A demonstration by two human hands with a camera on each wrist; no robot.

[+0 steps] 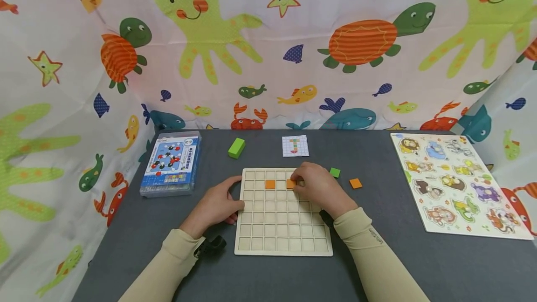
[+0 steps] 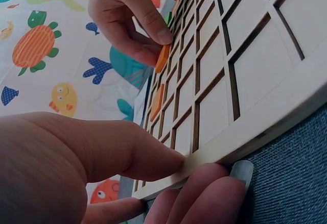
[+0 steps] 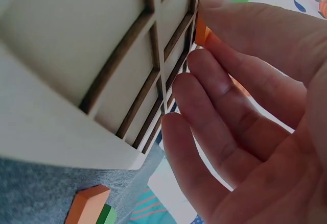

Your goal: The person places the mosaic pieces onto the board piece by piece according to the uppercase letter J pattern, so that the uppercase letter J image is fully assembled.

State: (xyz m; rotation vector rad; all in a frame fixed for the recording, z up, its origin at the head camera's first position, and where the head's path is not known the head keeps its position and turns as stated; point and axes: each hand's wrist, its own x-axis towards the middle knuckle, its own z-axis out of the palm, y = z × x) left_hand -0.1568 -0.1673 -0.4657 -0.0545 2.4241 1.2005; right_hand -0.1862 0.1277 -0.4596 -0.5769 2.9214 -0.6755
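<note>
A pale wooden grid board (image 1: 277,218) lies on the dark table. My left hand (image 1: 215,206) grips its left edge, with the thumb on the rim and the fingers against the side, as the left wrist view shows. Over the board's far rows, my right hand (image 1: 319,186) pinches an orange square tile (image 2: 163,58) between thumb and index finger. The tile is tilted at the grid. Another orange tile (image 1: 270,184) sits in a cell to its left, in the second row from the far edge. The right hand covers the board's far right corner.
Right of the board lie a green tile (image 1: 334,172) and an orange tile (image 1: 355,183). Behind it are a green block (image 1: 237,148) and a pattern card (image 1: 295,146). A boxed set (image 1: 171,164) stands left; an animal puzzle board (image 1: 455,183) lies right. A printed curtain (image 1: 268,73) hangs behind.
</note>
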